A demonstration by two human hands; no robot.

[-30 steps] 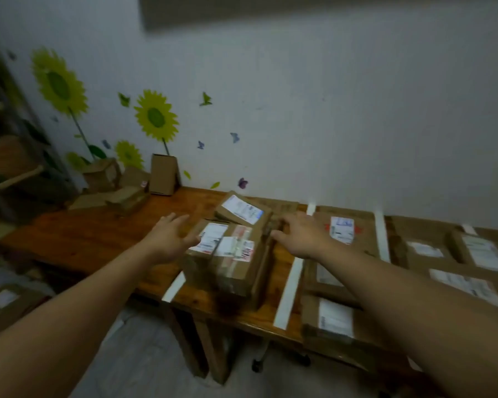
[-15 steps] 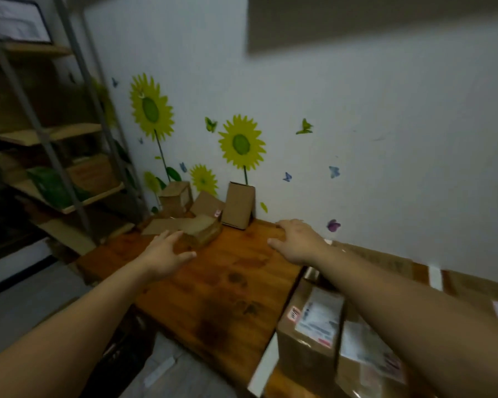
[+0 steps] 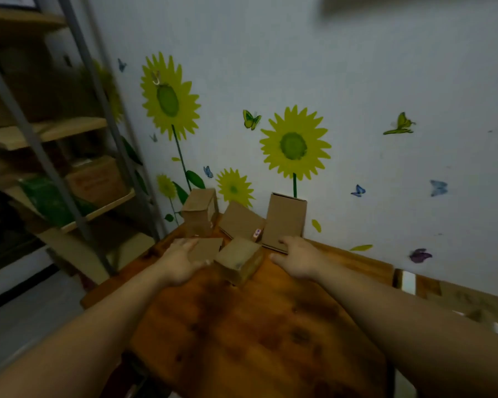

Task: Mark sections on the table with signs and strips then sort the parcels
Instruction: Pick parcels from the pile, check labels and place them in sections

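Observation:
A group of small cardboard parcels sits at the far left corner of the wooden table (image 3: 259, 334). A squat brown box (image 3: 238, 264) lies nearest, between my two hands. My left hand (image 3: 181, 262) is open, fingers stretched over a flat box (image 3: 206, 248) just left of the squat one. My right hand (image 3: 298, 259) is open with its fingertips at the base of a tall upright box (image 3: 285, 221) leaning on the wall. Behind stand a cube-shaped box (image 3: 200, 211) and a tilted flat box (image 3: 240, 221) with a small sticker. A white strip (image 3: 408, 282) shows at the right.
A metal rack with wooden shelves (image 3: 55, 133) stands to the left, holding a cardboard carton (image 3: 97, 179) and a green bag (image 3: 45, 199). The white wall with sunflower stickers (image 3: 293, 145) runs behind the table. Edges of other parcels (image 3: 477, 308) show at the far right.
My view has swung left from the labelled parcels to the table's left corner. Both hands have reached forward to the small boxes by the wall.

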